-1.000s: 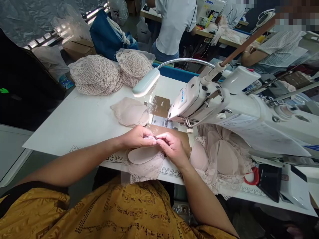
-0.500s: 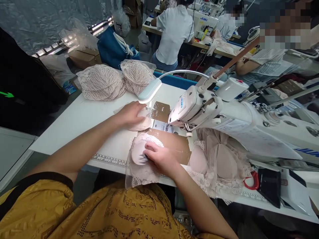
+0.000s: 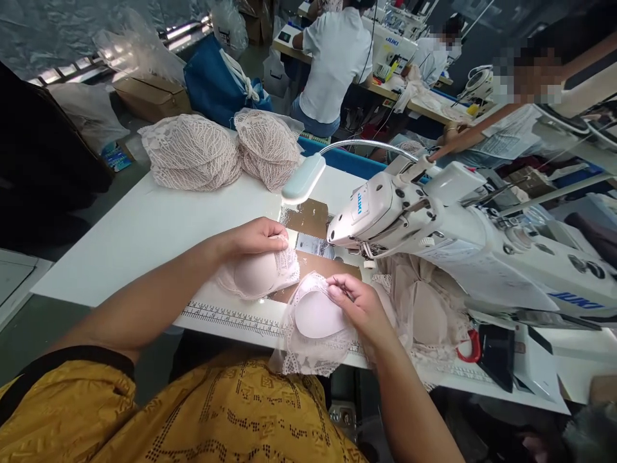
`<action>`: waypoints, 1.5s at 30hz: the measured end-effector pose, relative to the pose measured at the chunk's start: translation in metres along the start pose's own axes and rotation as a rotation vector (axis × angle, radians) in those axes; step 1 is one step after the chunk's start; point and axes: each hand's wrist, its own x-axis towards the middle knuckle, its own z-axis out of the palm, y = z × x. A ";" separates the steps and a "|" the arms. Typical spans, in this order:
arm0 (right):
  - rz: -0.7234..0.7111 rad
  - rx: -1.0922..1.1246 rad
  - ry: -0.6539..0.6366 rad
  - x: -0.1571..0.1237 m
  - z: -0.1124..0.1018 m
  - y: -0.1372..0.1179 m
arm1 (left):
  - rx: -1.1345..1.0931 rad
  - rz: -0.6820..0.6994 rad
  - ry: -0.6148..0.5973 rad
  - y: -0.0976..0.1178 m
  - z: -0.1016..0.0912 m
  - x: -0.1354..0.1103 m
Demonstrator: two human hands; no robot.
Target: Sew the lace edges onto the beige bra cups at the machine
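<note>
My left hand [image 3: 255, 236] is closed on a pale pink bra cup with lace [image 3: 255, 275], lifted a little over the white table [image 3: 144, 231]. My right hand [image 3: 359, 305] pinches the upper edge of a second pink cup with lace trim [image 3: 313, 318], which lies at the table's front edge over the printed ruler [image 3: 231, 316]. Both cups sit just in front of the white sewing machine [image 3: 434, 231], near its needle [image 3: 366, 256].
Two stacks of lace cups [image 3: 193, 151] stand at the table's far left. A lamp on a flexible neck [image 3: 303, 180] hangs over the work area. More pink pieces [image 3: 424, 308] pile under the machine arm, beside red-handled scissors [image 3: 466, 344]. Other people sit at machines behind.
My left hand has taken a cup from the small pile by the lamp and drawn it toward me. My right hand slid its cup to the right and now pinches its edge.
</note>
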 end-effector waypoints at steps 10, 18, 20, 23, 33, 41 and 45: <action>-0.039 0.284 -0.028 0.058 0.049 -0.014 | -0.049 0.021 -0.015 0.004 -0.004 -0.004; -0.030 0.251 -0.074 0.048 0.040 -0.004 | 0.162 -0.089 -0.190 0.002 -0.034 -0.011; -0.026 0.257 -0.117 0.047 0.039 -0.003 | 0.224 -0.068 -0.146 0.004 -0.033 -0.012; -0.020 0.290 -0.148 0.047 0.039 -0.003 | 0.398 0.052 -0.064 0.009 -0.019 -0.009; 0.059 0.491 -0.160 0.048 0.040 -0.006 | 0.332 0.193 -0.114 -0.002 0.024 0.008; 0.020 0.470 -0.120 0.047 0.038 -0.008 | 0.076 0.086 -0.245 -0.003 0.020 0.008; 0.007 0.432 -0.119 0.047 0.038 -0.008 | 0.032 0.075 -0.246 -0.003 0.021 0.008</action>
